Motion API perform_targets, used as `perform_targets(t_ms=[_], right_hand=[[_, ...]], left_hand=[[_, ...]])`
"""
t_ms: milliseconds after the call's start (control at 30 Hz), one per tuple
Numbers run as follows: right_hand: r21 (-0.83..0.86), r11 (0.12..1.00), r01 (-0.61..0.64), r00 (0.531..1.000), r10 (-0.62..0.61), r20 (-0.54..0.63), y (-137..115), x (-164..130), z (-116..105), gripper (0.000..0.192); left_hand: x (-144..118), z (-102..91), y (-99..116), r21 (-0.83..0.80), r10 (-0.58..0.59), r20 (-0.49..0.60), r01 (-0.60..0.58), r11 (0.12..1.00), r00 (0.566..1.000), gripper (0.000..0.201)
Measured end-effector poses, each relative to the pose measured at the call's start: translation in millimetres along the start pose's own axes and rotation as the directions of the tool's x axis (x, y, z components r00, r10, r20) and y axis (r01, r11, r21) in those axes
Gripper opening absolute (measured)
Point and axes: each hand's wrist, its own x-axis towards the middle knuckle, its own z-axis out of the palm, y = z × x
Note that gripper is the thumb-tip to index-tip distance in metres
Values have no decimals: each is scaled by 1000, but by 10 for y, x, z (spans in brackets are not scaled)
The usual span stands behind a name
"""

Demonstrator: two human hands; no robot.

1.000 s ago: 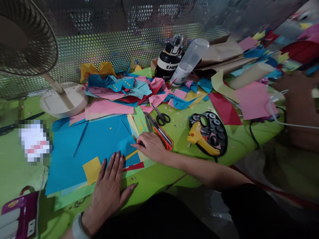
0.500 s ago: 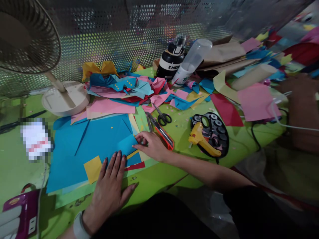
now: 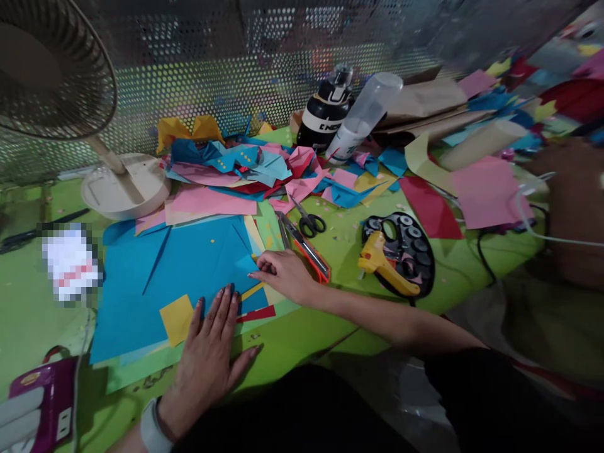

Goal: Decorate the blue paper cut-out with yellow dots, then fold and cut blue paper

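Observation:
A big blue paper sheet (image 3: 179,277) lies on the green table (image 3: 292,340), over a stack of other coloured sheets. My left hand (image 3: 210,352) rests flat on its near edge, fingers spread, beside a small yellow square (image 3: 177,318). My right hand (image 3: 283,274) presses its fingertips on the right edge of the blue sheet, where a corner is folded over. An orange utility knife (image 3: 306,248) lies just behind that hand, and black scissors (image 3: 309,220) lie a little farther back.
A yellow glue gun (image 3: 384,267) lies on a black paint palette (image 3: 410,242) at right. Behind are a heap of coloured paper scraps (image 3: 245,167), a black bottle (image 3: 325,110), a clear bottle (image 3: 361,116) and a desk fan (image 3: 51,69). A purple power strip (image 3: 40,402) sits near left.
My right hand lifted the folded blue corner slightly, then pressed it back down. My left hand stayed flat on the sheet.

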Motion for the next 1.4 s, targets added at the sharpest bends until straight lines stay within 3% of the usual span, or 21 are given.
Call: perform_targets(t_ms=[633, 800, 900, 1000, 1100, 1200, 1400], right_hand=[[-228, 970, 80, 995, -90, -36, -19, -37, 74, 24], [-300, 953, 49, 993, -78, -86, 25, -42, 62, 17], [-341, 930, 138, 963, -206, -172, 8, -104, 24, 23], [-362, 815, 453, 868, -495, -27, -75, -238, 24, 40], [-326, 690, 646, 761, -615, 206, -134, -358, 90, 69], [-342, 672, 657, 753, -603, 262, -122, -396, 161, 82], [-365, 693, 621, 783, -575, 239, -41, -400, 95, 84]], left_hand=[[7, -3, -6, 6, 2, -17, -2, 1000, 1000, 88], [18, -17, -5, 2, 2, -24, -2, 1000, 1000, 90], [9, -14, -5, 5, 5, -30, -5, 1000, 1000, 90], [-8, 3, -11, 7, 18, -42, -18, 1000, 999, 91], [-19, 21, -19, 4, 22, -51, -21, 1000, 998, 89], [-22, 29, -24, 2, 19, -49, -19, 1000, 999, 88], [-49, 7, -31, 24, 7, -19, -7, 1000, 1000, 88]])
